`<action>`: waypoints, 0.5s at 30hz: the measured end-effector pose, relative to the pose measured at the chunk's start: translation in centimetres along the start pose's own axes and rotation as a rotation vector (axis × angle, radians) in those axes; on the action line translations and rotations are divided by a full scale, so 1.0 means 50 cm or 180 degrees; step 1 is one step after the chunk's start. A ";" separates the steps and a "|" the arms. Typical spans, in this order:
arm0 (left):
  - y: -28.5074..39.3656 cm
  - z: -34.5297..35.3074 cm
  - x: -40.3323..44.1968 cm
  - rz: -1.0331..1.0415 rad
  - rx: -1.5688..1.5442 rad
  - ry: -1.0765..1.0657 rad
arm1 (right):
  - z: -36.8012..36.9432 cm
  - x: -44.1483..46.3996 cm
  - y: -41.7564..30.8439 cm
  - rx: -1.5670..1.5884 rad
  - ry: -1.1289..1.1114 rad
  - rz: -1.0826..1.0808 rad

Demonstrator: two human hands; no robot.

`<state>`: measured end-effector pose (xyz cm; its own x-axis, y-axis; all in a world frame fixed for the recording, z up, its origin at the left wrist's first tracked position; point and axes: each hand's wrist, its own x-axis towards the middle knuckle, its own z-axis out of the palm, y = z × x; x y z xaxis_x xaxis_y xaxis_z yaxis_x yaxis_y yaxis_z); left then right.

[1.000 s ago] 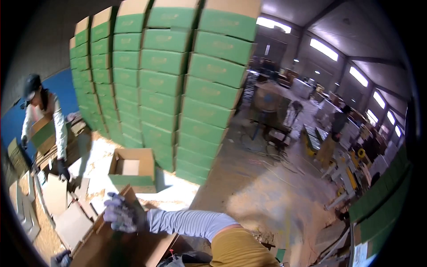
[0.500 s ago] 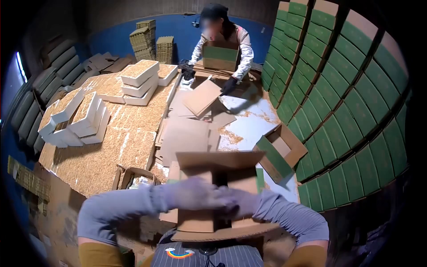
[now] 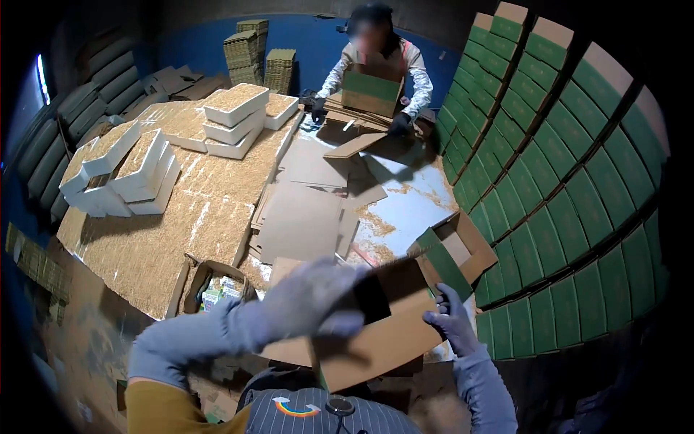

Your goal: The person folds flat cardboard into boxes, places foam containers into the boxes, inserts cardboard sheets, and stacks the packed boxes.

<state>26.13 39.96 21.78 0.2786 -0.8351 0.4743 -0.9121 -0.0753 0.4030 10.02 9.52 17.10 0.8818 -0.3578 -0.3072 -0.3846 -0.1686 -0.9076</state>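
An open cardboard box (image 3: 376,346) with green outer panels is tilted in front of my body. At its right end, my gloved right hand (image 3: 453,318) grips the rim, thumb and fingers on the wall. My gloved left hand (image 3: 312,298) is over the box's left side, smeared by motion, so its fingers cannot be read. Just beyond the right end, a second open box (image 3: 463,246) with a green side rests on the white table (image 3: 416,206). Flat cardboard sheets (image 3: 300,220) lie beyond my left hand.
Across the table a co-worker (image 3: 379,69) in dark gloves handles a cardboard sheet (image 3: 354,147). Green boxes (image 3: 578,173) are stacked high at the right. White trays (image 3: 235,119) stand on the straw-coloured layer (image 3: 181,239) at the left. A small box of packets (image 3: 217,289) is near my left forearm.
My hands have moved apart, the right one to the box's right end. The box has turned and its flaps no longer lie across the opening. The co-worker's sheet has tilted up.
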 end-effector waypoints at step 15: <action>-0.253 0.322 -0.247 -0.3409 -0.0632 0.0599 | 0.001 0.164 0.065 0.0219 0.0232 0.0426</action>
<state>29.40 42.47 -1.80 0.9520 -0.2926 -0.0904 -0.1118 -0.6069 0.7868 16.02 6.09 11.58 0.8008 -0.4389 -0.4075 -0.4756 -0.0526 -0.8781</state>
